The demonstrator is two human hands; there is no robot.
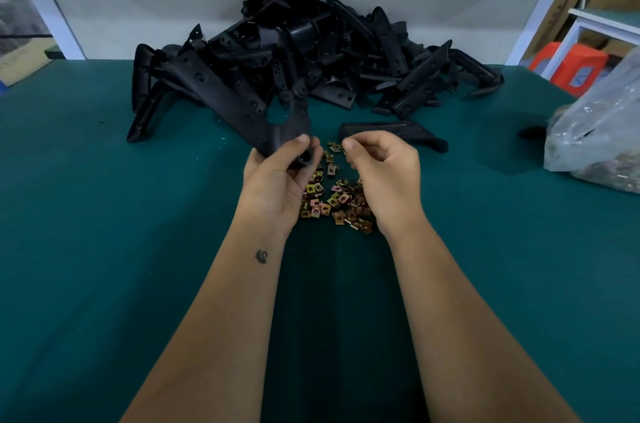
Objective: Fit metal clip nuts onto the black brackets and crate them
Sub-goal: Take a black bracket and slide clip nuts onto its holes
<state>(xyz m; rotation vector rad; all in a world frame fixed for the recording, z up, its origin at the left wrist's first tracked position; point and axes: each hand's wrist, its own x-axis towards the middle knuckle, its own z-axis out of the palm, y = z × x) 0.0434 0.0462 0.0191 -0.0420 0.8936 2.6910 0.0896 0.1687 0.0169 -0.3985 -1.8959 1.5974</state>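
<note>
The left hand (277,176) gripped one black bracket (239,103) above the loose clip nuts (334,200) on the green tabletop (104,214); the right hand (384,173) pinched a nut at its fingertips. A big bracket pile (311,51) lay far behind, no crate showed, so most work remained

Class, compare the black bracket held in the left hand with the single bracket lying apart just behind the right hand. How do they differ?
The held bracket is gripped by the left hand and tilts up off the green table; the lone bracket lies flat on it, untouched. The held bracket shows several holes; the lone one shows none plainly. Both are black.
</note>
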